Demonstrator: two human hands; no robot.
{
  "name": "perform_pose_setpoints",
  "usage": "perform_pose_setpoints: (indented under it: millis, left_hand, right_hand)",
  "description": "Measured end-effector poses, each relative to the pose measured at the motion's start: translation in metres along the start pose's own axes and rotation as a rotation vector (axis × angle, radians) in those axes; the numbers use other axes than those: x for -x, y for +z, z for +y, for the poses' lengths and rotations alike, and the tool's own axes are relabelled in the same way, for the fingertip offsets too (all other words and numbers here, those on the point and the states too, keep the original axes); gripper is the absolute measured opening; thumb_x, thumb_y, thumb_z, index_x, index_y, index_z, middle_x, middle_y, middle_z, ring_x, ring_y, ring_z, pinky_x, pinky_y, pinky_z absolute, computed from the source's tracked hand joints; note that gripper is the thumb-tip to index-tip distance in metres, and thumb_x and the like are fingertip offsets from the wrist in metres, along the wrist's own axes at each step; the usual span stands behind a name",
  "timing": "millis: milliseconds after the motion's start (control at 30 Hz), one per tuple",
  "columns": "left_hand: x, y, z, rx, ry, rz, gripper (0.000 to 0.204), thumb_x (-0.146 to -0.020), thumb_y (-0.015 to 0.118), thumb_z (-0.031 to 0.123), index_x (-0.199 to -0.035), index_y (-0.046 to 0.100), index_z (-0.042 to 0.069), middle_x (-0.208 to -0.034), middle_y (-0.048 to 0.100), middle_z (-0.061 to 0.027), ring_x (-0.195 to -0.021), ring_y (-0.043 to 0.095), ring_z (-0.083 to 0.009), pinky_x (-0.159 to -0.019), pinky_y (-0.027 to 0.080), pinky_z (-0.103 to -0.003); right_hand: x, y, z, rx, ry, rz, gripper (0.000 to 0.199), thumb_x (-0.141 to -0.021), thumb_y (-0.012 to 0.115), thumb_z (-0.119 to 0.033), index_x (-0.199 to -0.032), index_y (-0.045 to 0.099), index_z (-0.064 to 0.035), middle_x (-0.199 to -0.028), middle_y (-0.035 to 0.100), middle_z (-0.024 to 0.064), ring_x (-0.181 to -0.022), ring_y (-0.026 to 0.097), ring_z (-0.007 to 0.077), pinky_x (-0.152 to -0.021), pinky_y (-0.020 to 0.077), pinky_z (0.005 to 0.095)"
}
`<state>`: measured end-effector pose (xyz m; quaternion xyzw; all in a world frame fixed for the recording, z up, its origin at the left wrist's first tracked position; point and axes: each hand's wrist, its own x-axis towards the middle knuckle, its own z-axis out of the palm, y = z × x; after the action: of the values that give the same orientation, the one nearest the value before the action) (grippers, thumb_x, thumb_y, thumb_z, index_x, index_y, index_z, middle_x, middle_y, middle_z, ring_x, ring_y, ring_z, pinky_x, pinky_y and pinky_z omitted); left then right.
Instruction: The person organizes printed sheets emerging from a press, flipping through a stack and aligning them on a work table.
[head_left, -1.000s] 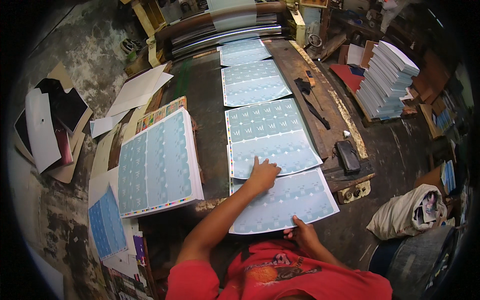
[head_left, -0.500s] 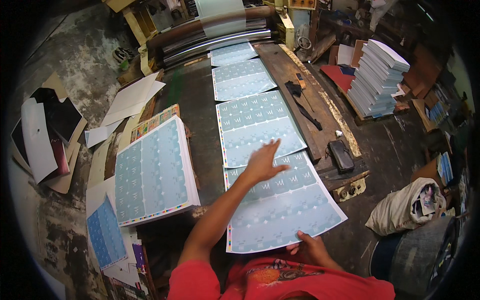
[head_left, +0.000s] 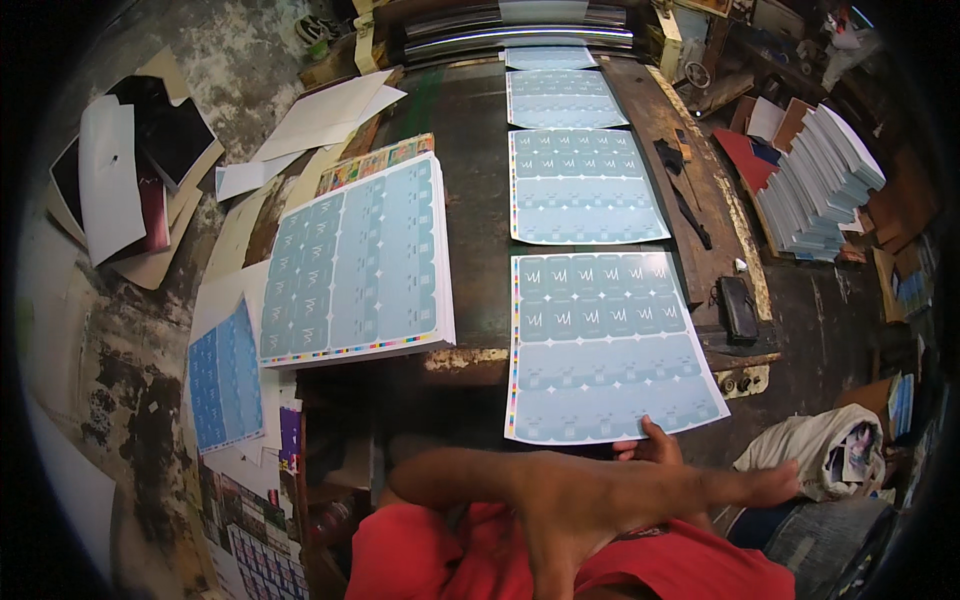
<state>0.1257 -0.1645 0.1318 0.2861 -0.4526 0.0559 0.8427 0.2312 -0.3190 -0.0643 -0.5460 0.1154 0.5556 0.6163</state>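
- We record a long dark work table (head_left: 470, 200) running away from us to a roller machine (head_left: 520, 25) at its far end.
- A thick stack of light-blue printed sheets (head_left: 355, 265) sits at the table's near left corner, squared up, with a colour strip along its near edge.
- Four more blue sheets lie in a single line down the table's right half. The nearest sheet (head_left: 605, 345) overhangs the near edge toward us; the next sheet (head_left: 585, 185) lies just beyond it, apart by a thin gap; the two after that lie toward the machine.
- Our right hand (head_left: 650, 448) pinches the near edge of the nearest sheet, thumb on top; the other fingers are hidden beneath the paper.
- Our left hand (head_left: 565, 520) is spread open, fingers splayed, in front of the red shirt (head_left: 450, 550), holding nothing. It is blurred and clear of the sheet.
- A tall pile of white-edged sheets (head_left: 815, 180) stands on the floor beyond the table's right edge.
- A small black box (head_left: 740, 308) rests at the right edge, just beside the nearest sheet.
- A dark tool (head_left: 685, 195) lies along the same edge, farther off.
- Loose white and dark papers (head_left: 130, 175) lie scattered on the floor to the left.
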Motion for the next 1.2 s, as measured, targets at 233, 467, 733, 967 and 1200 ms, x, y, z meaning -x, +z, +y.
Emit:
perform_pose_setpoints:
  millis: [233,467,733,967,1200]
  left_hand:
    - [-0.02,0.015,0.008,-0.072,0.132,-0.034,0.145,-0.054,0.089,0.062,-0.152,0.009,-0.01,-0.156,0.023,-0.0288,-0.145,0.027,-0.0364,-0.116,0.028,-0.046]
    - [0.018,-0.008,0.057,-0.715,-0.115,0.025,0.137,-0.06,0.069,0.081,-0.154,0.015,-0.003,-0.16,0.019,-0.0236,-0.149,0.015,-0.0325,-0.118,0.017,-0.05]
    - [0.144,-0.073,0.18,-2.301,-1.039,0.806,0.134,-0.058,0.072,0.08,-0.155,0.02,0.003,-0.16,0.017,-0.024,-0.15,0.01,-0.0407,-0.117,0.009,-0.061]
    - [0.183,-0.068,0.152,-2.327,-1.292,0.806,0.101,-0.081,0.064,0.066,-0.154,0.026,0.007,-0.161,0.02,-0.0169,-0.151,0.011,-0.036,-0.118,0.009,-0.057]
    - [0.2,-0.074,0.151,-2.071,-0.752,1.23,0.047,-0.102,0.049,0.04,-0.134,0.058,0.007,-0.141,0.055,-0.0117,-0.143,0.036,-0.0311,-0.118,0.014,-0.05]
  right_hand:
    - [-0.039,0.01,-0.004,-0.018,-0.057,0.071,0.049,-0.102,0.042,-0.046,-0.117,0.053,-0.0011,-0.081,0.069,0.0169,-0.062,0.064,0.022,-0.067,0.0518,0.0372]
    - [-0.098,0.008,-0.017,-0.104,-0.018,0.053,0.053,-0.101,0.042,-0.051,-0.12,0.052,-0.0023,-0.086,0.067,0.0183,-0.063,0.064,0.0228,-0.073,0.0539,0.0432]
    - [-0.134,0.023,-0.033,-0.231,-0.221,-0.067,0.054,-0.103,0.036,-0.05,-0.121,0.048,0.0007,-0.087,0.065,0.0179,-0.066,0.065,0.0235,-0.076,0.0562,0.0441]
    - [-0.154,0.043,-0.043,-0.295,-0.31,-0.043,0.046,-0.103,0.041,-0.044,-0.123,0.043,-0.0027,-0.097,0.061,0.0136,-0.079,0.063,0.0225,-0.075,0.0562,0.0434]
    - [-0.058,0.117,-0.074,-0.202,-0.377,-0.451,0.065,-0.099,0.041,-0.052,-0.148,0.032,-0.0097,-0.142,0.045,0.0192,-0.122,0.052,0.033,-0.097,0.0468,0.0494]
